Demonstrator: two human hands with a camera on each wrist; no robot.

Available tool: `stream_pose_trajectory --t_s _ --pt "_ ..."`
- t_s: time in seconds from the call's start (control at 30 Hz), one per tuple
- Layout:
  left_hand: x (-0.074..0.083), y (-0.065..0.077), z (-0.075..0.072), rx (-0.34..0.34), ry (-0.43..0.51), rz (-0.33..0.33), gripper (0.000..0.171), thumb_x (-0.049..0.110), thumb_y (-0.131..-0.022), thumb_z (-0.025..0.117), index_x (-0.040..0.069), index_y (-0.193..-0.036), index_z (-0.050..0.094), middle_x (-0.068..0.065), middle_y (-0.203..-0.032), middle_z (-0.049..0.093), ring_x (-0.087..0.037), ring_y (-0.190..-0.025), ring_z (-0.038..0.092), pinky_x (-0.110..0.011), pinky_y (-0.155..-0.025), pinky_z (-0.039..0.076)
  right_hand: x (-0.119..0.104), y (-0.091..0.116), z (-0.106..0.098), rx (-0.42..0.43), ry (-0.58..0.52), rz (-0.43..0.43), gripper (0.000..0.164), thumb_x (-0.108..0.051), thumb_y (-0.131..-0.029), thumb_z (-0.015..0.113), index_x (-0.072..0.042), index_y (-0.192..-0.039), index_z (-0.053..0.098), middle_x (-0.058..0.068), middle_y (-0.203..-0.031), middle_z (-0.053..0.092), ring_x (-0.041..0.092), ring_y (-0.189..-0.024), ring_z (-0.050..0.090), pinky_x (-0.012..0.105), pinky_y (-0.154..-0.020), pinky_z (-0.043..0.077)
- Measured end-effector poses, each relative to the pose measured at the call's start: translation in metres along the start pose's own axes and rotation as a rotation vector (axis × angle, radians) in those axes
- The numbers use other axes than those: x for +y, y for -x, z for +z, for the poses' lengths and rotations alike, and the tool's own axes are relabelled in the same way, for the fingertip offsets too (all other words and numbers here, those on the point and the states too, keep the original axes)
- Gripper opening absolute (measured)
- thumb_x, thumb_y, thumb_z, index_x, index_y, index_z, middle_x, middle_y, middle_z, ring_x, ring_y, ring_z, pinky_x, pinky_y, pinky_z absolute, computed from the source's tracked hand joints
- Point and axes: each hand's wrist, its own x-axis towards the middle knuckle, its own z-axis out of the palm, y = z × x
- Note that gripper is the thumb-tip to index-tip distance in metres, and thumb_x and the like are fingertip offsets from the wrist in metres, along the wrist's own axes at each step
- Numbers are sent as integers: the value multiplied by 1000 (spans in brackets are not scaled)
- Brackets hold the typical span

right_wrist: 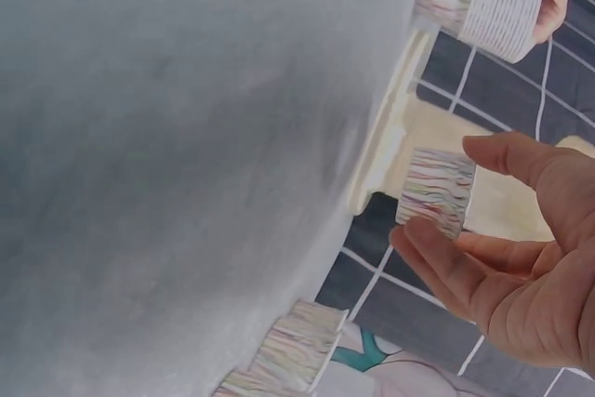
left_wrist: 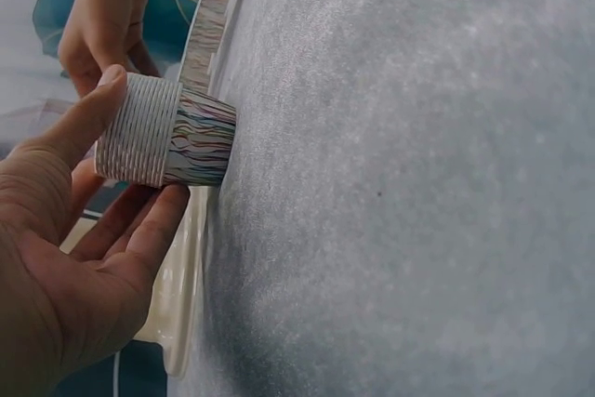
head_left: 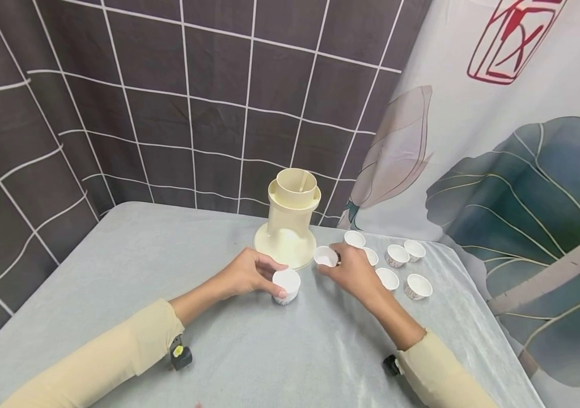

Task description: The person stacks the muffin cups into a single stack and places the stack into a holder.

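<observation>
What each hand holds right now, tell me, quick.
Left hand: holding a stack of paper cups between thumb and fingers.
Right hand: holding a single paper cup between thumb and fingers.

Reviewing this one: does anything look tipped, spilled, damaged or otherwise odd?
Nothing stands out. The cream holder stands upright, the loose paper cups beside the right hand sit mouth up, and no spill shows. The left hand grips a stack of cups, the right a single cup; neither stack nor cup looks crushed.
</observation>
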Motion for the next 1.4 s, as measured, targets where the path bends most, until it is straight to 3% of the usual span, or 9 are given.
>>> stream_pose_trajectory --t_s 0.1,0.4,0.67,0.9,1.4 --pt "0 1 0 1 2 -1 54 4 -78 102 -1 -127 83 -18 -112 87 -22 -101 85 -27 -86 68 -4 1 0 4 -20 -10 37 -25 -92 88 -6 -122 82 10 -102 81 21 -87 70 40 -79 61" --pt "2 1 -3 13 0 5 55 6 -77 104 0 -127 83 -16 -111 88 -22 -100 85 -29 -85 69 -16 2 -2 -13 -97 -23 47 -28 -94 89 -6 -133 80 13 -123 85 29 -109 83 48 -95 68" --pt "4 0 -5 21 -16 15 54 7 -77 104 0 -127 84 -16 -112 88 -24 -101 85 -28 -85 69 -25 2 -5 -36 -179 -5 51 -29 -94 90 -4 -136 77 15 -130 84 33 -113 85 45 -95 70" --pt "4 0 -4 18 -13 1 53 6 -78 104 1 -127 84 -17 -113 87 -25 -104 86 -30 -87 69 -32 3 -7 -59 -236 -24 54 -28 -93 92 -1 -137 76 17 -129 84 33 -111 85 42 -91 71" --pt "0 0 -1 7 -15 22 53 5 -79 103 -4 -126 82 -21 -113 87 -29 -105 86 -32 -89 70 -39 11 -5 -139 -325 -4 57 -41 -88 95 -11 -135 80 6 -125 86 27 -118 83 45 -97 70"
